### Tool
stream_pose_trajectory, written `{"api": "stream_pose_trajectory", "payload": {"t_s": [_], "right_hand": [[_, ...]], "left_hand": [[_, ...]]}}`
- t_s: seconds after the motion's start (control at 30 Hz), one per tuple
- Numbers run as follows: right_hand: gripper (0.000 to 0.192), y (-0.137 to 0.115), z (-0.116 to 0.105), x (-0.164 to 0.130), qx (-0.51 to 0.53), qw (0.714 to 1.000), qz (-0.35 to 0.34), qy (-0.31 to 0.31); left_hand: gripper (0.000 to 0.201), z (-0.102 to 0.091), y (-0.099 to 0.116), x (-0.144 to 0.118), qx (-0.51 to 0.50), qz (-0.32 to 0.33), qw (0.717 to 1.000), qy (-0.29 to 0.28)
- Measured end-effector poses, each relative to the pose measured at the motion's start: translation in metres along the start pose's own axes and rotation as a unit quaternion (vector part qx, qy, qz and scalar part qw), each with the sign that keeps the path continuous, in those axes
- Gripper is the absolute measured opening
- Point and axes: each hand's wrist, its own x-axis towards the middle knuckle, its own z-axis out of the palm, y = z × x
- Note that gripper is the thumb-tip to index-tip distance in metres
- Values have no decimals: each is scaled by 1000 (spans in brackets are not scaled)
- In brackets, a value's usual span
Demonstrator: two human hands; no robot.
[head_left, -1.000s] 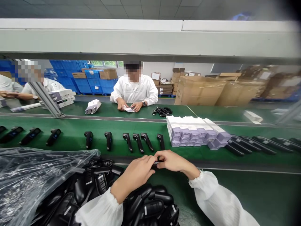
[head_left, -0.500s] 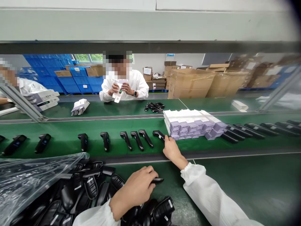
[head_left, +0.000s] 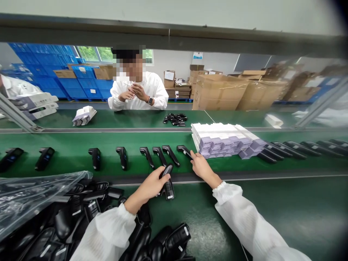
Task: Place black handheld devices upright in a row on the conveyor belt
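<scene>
While the right hand (head_left: 200,167) stays, the left hand (head_left: 152,184) has lifted a thermometer (head_left: 167,182).

Head view: looks forward-down across conveyor belt (head_left: 67,156), hands near.

Left hand (head_left: 152,183) reaching forward from a white sleeve, wrist bent slightly, fingers (head_left: 163,177) curled closed in a grasp, thumb on the near side. Right hand (head_left: 200,166) stretched farther ahead and to the right, palm down, fingers (head_left: 193,156) extended and loosely together, fingertips lowest. Both forearms angled inward, hands near each other but apart.
</scene>
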Motion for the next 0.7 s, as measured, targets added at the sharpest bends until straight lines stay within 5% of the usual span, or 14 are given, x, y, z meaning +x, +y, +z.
{"api": "stream_pose_trajectory", "payload": {"t_s": [0.17, 0.27, 0.37, 0.43, 0.57, 0.7], "right_hand": [[51, -7, -9, -12, 16, 997, 5, 74], [48, -23, -36, -31, 128, 983, -88, 101], [42, -40, -71, -47, 249, 939, -237, -31], [36, -45, -87, -49, 258, 920, -272, -112], [18, -26, -86, -35, 237, 936, -194, -176], [15, -6, -52, -15, 269, 962, -25, -49]], "left_hand": [[34, 9, 6, 1, -129, -31, 990, -39], [32, 14, 11, -1, -108, 4, 992, -70], [25, 21, 15, 0, -19, 75, 992, -99], [25, 25, 15, 0, 40, 79, 990, -113], [27, 21, 8, -2, 65, 10, 995, -78], [35, 6, -3, -1, -51, -16, 998, 16]]}}
